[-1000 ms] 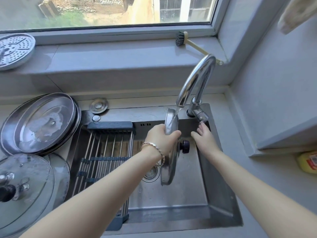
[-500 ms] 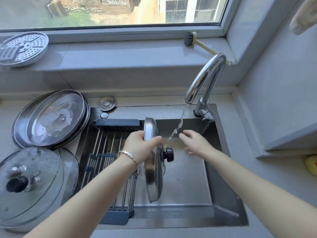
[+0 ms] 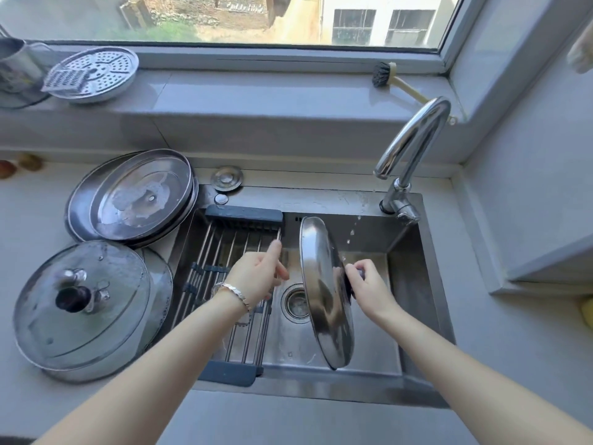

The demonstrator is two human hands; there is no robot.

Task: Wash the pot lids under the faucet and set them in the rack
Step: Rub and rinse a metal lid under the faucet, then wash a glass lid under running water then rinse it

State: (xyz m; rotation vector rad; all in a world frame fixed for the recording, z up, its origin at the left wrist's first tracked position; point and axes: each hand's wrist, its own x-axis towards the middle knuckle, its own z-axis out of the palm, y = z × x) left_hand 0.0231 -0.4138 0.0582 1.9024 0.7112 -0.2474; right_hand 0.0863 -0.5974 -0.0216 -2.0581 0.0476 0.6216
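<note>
Here, right hand holds steel lid nearly upright.

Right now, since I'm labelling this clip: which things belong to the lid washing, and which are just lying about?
Job: steel lid, held by the right hand; faucet; rack; glass lid and stacked steel lids on the counter.
Lying about: steamer plate, brush, sink plug, metal cup.

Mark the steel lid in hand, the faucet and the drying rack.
steel lid (image 3: pixel 322 284), head view, on its shiny broad face.
faucet (image 3: pixel 399 147), head view, on the curved spout.
drying rack (image 3: pixel 244 214), head view, on its dark far end rail.
</note>
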